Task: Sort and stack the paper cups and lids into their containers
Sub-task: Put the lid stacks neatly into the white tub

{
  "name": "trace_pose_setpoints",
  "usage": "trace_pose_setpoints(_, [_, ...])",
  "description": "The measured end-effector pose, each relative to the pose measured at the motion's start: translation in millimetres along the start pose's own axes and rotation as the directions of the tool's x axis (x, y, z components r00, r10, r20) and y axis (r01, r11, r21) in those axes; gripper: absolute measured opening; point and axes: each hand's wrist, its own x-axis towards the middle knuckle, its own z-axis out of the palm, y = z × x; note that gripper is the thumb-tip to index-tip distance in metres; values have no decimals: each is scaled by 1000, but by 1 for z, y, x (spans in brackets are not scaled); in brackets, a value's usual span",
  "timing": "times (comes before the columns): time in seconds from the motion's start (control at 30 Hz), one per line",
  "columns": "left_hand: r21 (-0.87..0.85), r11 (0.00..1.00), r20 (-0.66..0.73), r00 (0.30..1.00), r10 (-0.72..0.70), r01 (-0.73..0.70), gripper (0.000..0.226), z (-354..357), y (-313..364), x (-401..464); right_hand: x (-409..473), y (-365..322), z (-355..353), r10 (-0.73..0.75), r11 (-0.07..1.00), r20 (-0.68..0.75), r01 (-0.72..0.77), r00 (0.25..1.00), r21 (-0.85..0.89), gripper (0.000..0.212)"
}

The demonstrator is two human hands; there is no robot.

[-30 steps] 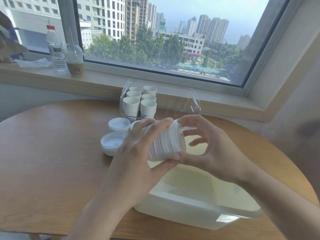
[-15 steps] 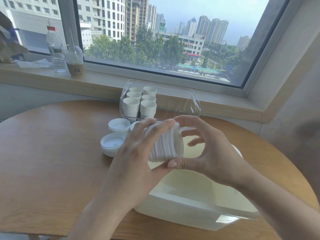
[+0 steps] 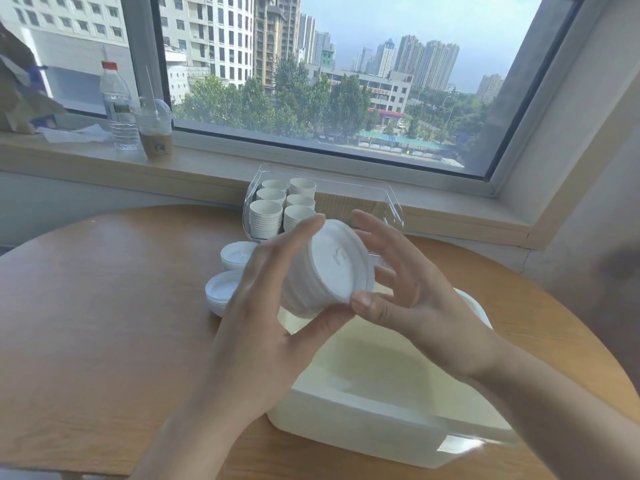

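My left hand [image 3: 270, 327] grips a stack of white lids [image 3: 325, 268], held on its side above the white bin [image 3: 363, 438]. The stack's flat end faces my right hand [image 3: 408, 292], whose thumb touches the lower rim while the fingers spread behind the stack. Several stacks of white paper cups [image 3: 277, 211] stand in the clear container [image 3: 391, 206] by the window sill. Two more low stacks of lids [image 3: 223, 292] lie on the table left of my hands, one partly hidden by my left hand.
The round wooden table [image 3: 104, 306] stretches left. On the window sill stand a water bottle [image 3: 119, 109], an iced drink cup with a straw [image 3: 156, 129] and a brown paper bag [image 3: 17, 88]. The wall is to the right.
The lid stack has tilted so its flat end faces up and right. My right hand's fingers have opened away from it; the left hand keeps hold.
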Motion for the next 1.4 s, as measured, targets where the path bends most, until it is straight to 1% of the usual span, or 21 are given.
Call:
trace_pose_setpoints(0.07, [-113,992,12,999,-48,49,79,-2,2,0,1,0,3,10,997,19,-11,1000,70,80])
trace_pose_setpoints(0.13, [-166,984,47,998,-51,58,80,-2,4,1,3,1,6,19,994,29,-22,999,105,79])
trace_pose_setpoints(0.23, [-196,979,114,993,-39,61,84,-5,1,1,5,2,6,27,992,22,-29,999,124,78])
trace_pose_setpoints(0.33, [-216,973,143,989,-48,78,86,-7,-4,0,6,2,4,33,992,45,-38,998,118,85])
trace_pose_setpoints(0.4, [-212,974,130,990,-54,81,85,-7,-5,0,7,2,4,40,992,57,-47,998,117,87])
trace_pose_setpoints(0.5, [-198,976,117,991,-67,89,85,-6,-5,0,9,3,6,58,990,40,-62,998,124,85])
trace_pose_setpoints(0.7, [-126,989,164,985,-60,82,89,-14,-10,1,11,7,0,73,992,32,-76,997,100,85])
trace_pose_setpoints(0.8, [-49,993,159,983,-95,104,87,-21,-14,2,11,11,-7,111,991,23,-112,994,78,84])
trace_pose_setpoints(0.9, [44,990,124,982,-139,135,76,-31,-24,4,10,19,-14,196,981,29,-196,980,-13,83])
trace_pose_setpoints(1.0, [103,978,102,976,-190,180,62,-38,-36,4,9,32,-15,313,937,54,-299,948,-183,80])
trace_pose_setpoints(1.07, [100,970,106,967,-231,221,54,-38,-42,3,12,43,-12,375,896,46,-349,926,-273,78])
trace_pose_setpoints(1.2, [69,949,121,942,-313,307,37,-36,-44,3,20,60,-4,480,833,56,-434,876,-344,79])
trace_pose_setpoints(1.27, [63,940,146,929,-340,335,28,-36,-45,3,21,67,-1,512,805,65,-453,856,-382,81])
trace_pose_setpoints(1.4, [49,935,150,923,-354,350,25,-36,-47,2,17,78,5,548,763,90,-452,832,-462,84])
